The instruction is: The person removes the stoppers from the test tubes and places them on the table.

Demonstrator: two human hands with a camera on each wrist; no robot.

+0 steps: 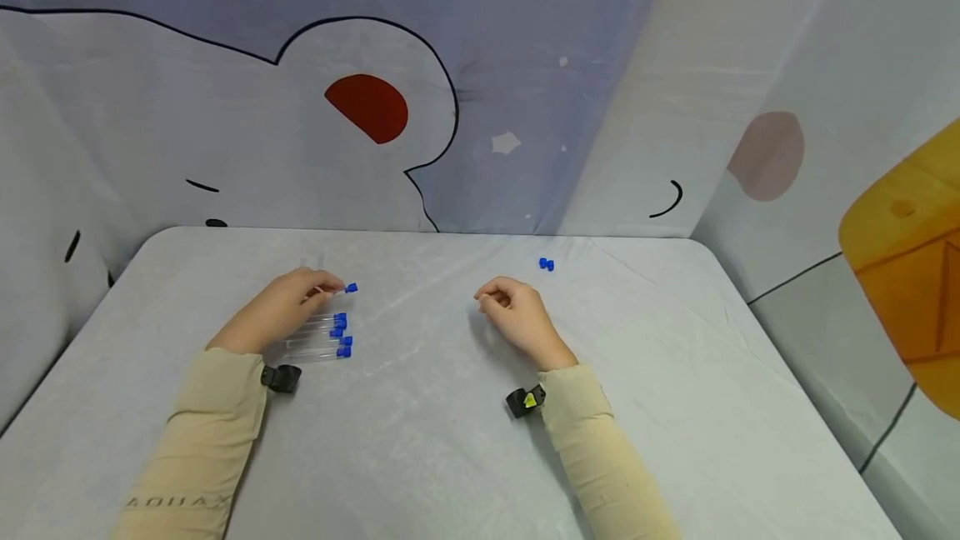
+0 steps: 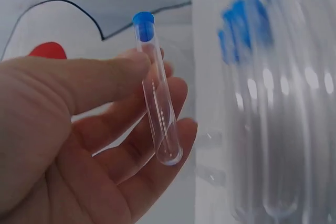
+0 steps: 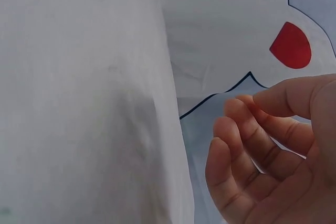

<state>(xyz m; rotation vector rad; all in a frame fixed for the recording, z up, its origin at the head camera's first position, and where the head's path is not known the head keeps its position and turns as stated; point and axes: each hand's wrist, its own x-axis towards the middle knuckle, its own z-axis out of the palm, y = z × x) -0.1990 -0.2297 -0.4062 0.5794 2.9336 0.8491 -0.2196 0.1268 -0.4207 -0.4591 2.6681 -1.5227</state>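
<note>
In the left wrist view, a clear test tube (image 2: 161, 114) with a blue cap (image 2: 144, 24) is pinched between the thumb and fingers of my left hand (image 2: 105, 119). The head view has this left hand (image 1: 288, 307) above the left part of the table, the capped end sticking out to the right. Several more clear tubes (image 1: 311, 352) with blue caps (image 1: 343, 352) lie side by side just below it. My right hand (image 1: 517, 315) hovers over the middle of the table. Its fingers (image 3: 244, 129) are loosely bent, thumb near the index fingertip, holding nothing.
Two small blue caps (image 1: 546, 264) lie close together near the table's back edge, beyond the right hand. Faint clear tube ends (image 2: 211, 176) show beside the capped tubes in the left wrist view. A printed curtain (image 1: 525, 90) stands behind the white-covered table (image 1: 420, 440).
</note>
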